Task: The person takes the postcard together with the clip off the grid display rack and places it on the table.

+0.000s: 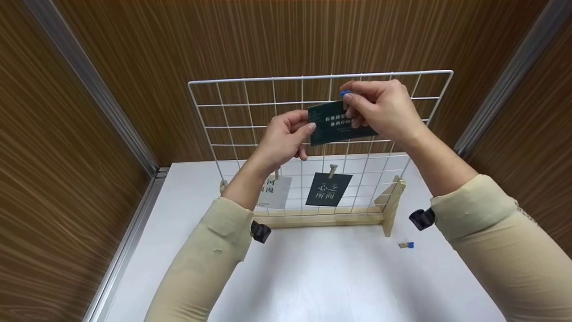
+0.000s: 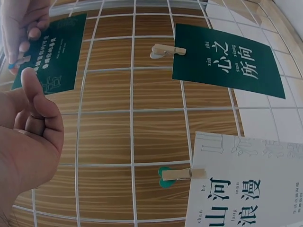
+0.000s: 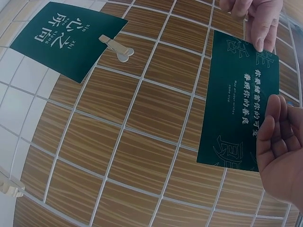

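Note:
A dark green card (image 1: 322,136) with white lettering is held up against the upper part of a white wire grid (image 1: 257,79). My left hand (image 1: 280,138) pinches the card's left edge between thumb and fingers. At its top edge, my right hand (image 1: 386,107) pinches a small wooden clothespin with a blue end (image 1: 344,94). The clothespin overlaps the card's edge, and the right fingers hide much of it. In the right wrist view the card (image 3: 227,104) lies flat in front of the grid, with the right hand (image 3: 284,156) along its edge.
Lower on the grid hang another green card (image 2: 227,61) and a white card (image 2: 246,184), each by a clothespin. A wooden stand (image 1: 326,220) supports the grid on the white table (image 1: 330,277). One loose blue-ended clothespin (image 1: 406,245) lies at right. Wood-grain panels (image 1: 134,44) surround the table.

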### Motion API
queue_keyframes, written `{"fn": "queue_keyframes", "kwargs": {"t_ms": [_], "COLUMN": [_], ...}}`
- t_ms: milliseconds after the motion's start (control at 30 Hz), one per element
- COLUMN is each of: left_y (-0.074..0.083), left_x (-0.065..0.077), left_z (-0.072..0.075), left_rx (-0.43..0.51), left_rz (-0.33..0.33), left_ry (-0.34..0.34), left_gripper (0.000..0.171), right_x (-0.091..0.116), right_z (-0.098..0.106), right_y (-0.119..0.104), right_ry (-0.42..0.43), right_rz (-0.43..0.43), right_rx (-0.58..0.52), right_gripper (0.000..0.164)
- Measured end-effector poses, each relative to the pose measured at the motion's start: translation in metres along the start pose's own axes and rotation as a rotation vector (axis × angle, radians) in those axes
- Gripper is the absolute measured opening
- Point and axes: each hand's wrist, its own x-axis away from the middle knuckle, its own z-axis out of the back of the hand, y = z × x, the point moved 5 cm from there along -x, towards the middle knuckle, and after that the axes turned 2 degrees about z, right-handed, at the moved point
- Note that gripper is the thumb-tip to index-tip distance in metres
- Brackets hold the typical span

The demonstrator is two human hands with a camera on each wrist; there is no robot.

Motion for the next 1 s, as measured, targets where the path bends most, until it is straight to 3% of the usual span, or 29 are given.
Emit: {"fn": "queue_keyframes", "kwargs": {"t_ms": [233, 600, 1000], "left_y": [0.0019, -0.0013, -0.0033], "left_x": [-0.0004, -0.0045, -0.0092], "left_z": [-0.0016, 0.0019, -0.0007], "left_rx": [-0.13, -0.144, -0.161], "left_rz": [-0.032, -0.04, -0.021], "left_ry": [-0.007, 0.012, 0.038], "left_gripper": [0.024, 0.026, 0.024], "right_x": [-0.001, -0.0028, -0.0028], "right_z": [-0.0004, 0.0017, 0.0045], "right_y": [0.0015, 0.0041, 0.0073], "right_ry": [0.001, 0.009, 0.034], "right_rz": [0.015, 0.013, -0.043], "right_rx": [-0.014, -0.122, -0.111], "right_gripper": [0.027, 0.024, 0.025]}}
